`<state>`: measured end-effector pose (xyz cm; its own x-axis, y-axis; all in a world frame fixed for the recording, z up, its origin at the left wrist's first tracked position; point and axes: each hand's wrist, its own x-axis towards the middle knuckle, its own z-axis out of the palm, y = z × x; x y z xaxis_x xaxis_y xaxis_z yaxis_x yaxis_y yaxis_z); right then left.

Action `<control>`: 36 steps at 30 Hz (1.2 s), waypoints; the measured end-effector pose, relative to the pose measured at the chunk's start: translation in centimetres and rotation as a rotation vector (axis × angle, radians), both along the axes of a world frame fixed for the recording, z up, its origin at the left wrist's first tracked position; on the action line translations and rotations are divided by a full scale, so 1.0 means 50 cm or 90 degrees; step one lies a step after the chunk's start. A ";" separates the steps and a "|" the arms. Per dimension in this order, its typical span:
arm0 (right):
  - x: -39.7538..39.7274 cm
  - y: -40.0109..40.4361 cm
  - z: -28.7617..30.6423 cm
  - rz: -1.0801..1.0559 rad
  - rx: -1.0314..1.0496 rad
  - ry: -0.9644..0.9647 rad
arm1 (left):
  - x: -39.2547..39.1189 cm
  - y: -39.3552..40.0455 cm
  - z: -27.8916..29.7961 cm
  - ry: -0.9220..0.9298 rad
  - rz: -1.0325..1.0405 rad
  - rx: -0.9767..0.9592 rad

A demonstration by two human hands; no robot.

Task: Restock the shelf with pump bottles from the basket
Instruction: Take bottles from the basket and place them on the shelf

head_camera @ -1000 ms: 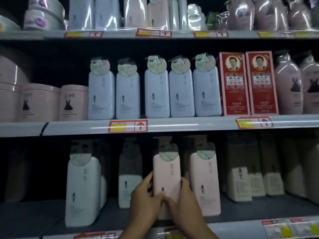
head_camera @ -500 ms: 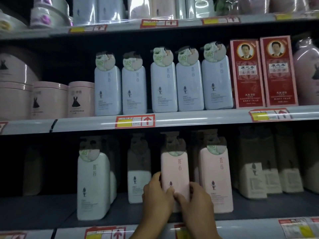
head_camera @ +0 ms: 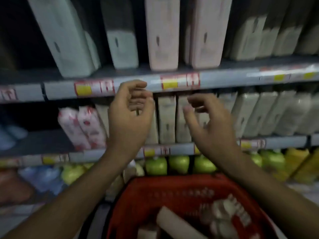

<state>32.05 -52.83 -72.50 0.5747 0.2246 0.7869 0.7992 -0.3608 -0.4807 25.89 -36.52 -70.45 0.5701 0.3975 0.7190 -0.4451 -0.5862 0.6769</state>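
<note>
A pink pump bottle (head_camera: 162, 37) stands on the shelf (head_camera: 224, 78) at the top, with a second pink one (head_camera: 205, 37) to its right and pale bottles (head_camera: 63, 40) to its left. Both my hands hang in the air below that shelf's edge and hold nothing. My left hand (head_camera: 129, 116) has loosely curled fingers. My right hand (head_camera: 207, 121) has its fingers spread and relaxed. Below them sits the red basket (head_camera: 155, 192), with a pinkish bottle (head_camera: 176, 223) lying in it among pale items. The picture is blurred.
Beige bottles (head_camera: 167, 121) fill the shelf behind my hands, with pink-and-white packs (head_camera: 82, 125) to their left. Green bottles (head_camera: 179, 164) and yellow ones (head_camera: 296, 163) line the lowest shelf behind the basket. Price labels (head_camera: 95, 88) run along the shelf edges.
Both hands have let go of the pink bottle, which stays on the shelf, and drawn back and down. My view has dropped, bringing the lower shelves and the basket in.
</note>
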 end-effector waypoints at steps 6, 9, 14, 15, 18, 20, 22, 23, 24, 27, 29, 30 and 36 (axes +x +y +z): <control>-0.016 -0.128 -0.305 -0.066 -0.333 0.253 | -0.146 -0.033 -0.360 0.357 -0.063 0.022; -0.014 -0.144 -0.364 -0.064 -0.554 0.338 | -0.142 -0.028 -0.442 0.590 -0.115 0.104; -0.043 -0.140 -0.417 0.001 -0.710 0.373 | -0.119 0.012 -0.506 0.750 -0.086 0.178; -0.052 -0.136 -0.432 0.012 -0.733 0.385 | -0.115 0.017 -0.517 0.770 -0.083 0.178; -0.086 -0.115 -0.482 0.051 -0.804 0.410 | -0.106 0.016 -0.532 0.811 -0.106 0.188; -0.117 -0.101 -0.514 0.054 -0.846 0.482 | -0.106 0.013 -0.538 0.829 -0.121 0.216; -0.144 -0.101 -0.548 0.047 -0.918 0.460 | -0.107 0.010 -0.540 0.851 -0.120 0.238; -0.152 -0.106 -0.564 0.047 -0.950 0.421 | -0.107 0.009 -0.542 0.861 -0.120 0.248; -0.155 -0.110 -0.577 0.049 -0.969 0.382 | -0.107 0.007 -0.542 0.865 -0.121 0.252; -0.146 -0.122 -0.602 0.035 -0.981 0.340 | -0.103 0.004 -0.547 0.885 -0.135 0.250; -0.142 -0.122 -0.609 0.027 -0.976 0.367 | -0.101 0.008 -0.551 0.891 -0.141 0.249; -0.141 -0.120 -0.611 0.033 -0.983 0.381 | -0.100 0.013 -0.551 0.892 -0.143 0.249; -0.092 -0.099 -0.559 0.007 -0.930 0.358 | -0.100 0.022 -0.559 0.898 -0.140 0.282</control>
